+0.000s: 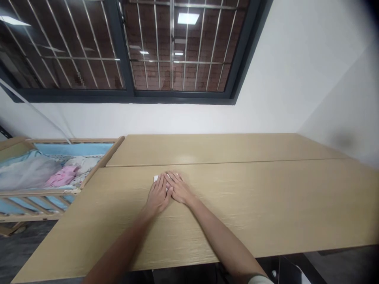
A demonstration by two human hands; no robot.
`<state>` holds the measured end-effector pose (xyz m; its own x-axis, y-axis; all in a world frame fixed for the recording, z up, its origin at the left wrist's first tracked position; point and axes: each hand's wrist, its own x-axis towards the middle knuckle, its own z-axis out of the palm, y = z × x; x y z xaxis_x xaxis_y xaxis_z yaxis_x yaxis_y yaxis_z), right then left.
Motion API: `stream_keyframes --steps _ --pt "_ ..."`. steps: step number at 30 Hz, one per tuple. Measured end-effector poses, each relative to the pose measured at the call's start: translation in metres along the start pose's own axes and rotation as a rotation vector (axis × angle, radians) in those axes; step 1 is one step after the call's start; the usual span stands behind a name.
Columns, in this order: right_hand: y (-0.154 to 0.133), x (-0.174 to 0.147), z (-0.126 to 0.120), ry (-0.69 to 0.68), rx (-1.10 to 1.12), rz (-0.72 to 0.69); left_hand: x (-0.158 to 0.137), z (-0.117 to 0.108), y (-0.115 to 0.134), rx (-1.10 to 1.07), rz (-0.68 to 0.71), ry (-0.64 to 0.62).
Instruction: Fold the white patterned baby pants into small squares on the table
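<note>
Both hands are together on the wooden tabletop (251, 197), left of its middle. My left hand (158, 195) lies flat with its fingers stretched out over a small white piece (155, 178). Only a corner and slivers of that piece show, so whether it is paper or cloth I cannot tell. My right hand (178, 189) also rests palm down with fingers extended, touching the left at the fingertips and thumb. It covers the right part of the white piece.
A long seam crosses the tabletop behind the hands. At left stands a wooden crib (41, 193) with blue lining, a pink cloth (62, 176) and white bedding. A barred window (180, 51) is in the white wall (183, 118) behind.
</note>
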<state>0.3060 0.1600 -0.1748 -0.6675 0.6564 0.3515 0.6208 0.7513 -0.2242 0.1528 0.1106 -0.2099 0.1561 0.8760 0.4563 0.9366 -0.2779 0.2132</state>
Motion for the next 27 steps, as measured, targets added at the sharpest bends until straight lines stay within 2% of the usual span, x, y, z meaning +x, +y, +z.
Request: stream_keyframes --steps 4,7,10,14,17,20,23,27 --pt "0.011 -0.006 -0.002 -0.056 0.023 0.019 -0.006 0.003 -0.013 0.075 -0.067 -0.017" --pt "0.017 -0.011 -0.005 -0.084 0.059 0.084 -0.013 0.003 -0.021 0.088 -0.142 -0.024" --pt "0.02 -0.013 -0.007 -0.087 0.1 0.131 -0.016 0.0 -0.027 0.077 -0.157 -0.02" --pt "0.019 -0.015 -0.015 -0.01 0.106 0.094 -0.008 -0.014 -0.035 0.014 -0.024 0.003" --pt "0.021 -0.016 -0.021 -0.031 0.135 0.006 -0.003 -0.025 -0.041 -0.089 0.092 -0.075" --pt "0.025 -0.015 -0.021 -0.062 0.186 -0.031 -0.002 -0.028 -0.044 -0.22 0.069 -0.109" --pt "0.03 -0.012 -0.016 -0.005 0.262 -0.006 0.002 -0.028 -0.044 -0.376 -0.016 -0.071" --pt "0.032 -0.006 -0.009 0.19 0.528 0.122 0.01 -0.035 -0.047 -0.483 -0.071 -0.046"
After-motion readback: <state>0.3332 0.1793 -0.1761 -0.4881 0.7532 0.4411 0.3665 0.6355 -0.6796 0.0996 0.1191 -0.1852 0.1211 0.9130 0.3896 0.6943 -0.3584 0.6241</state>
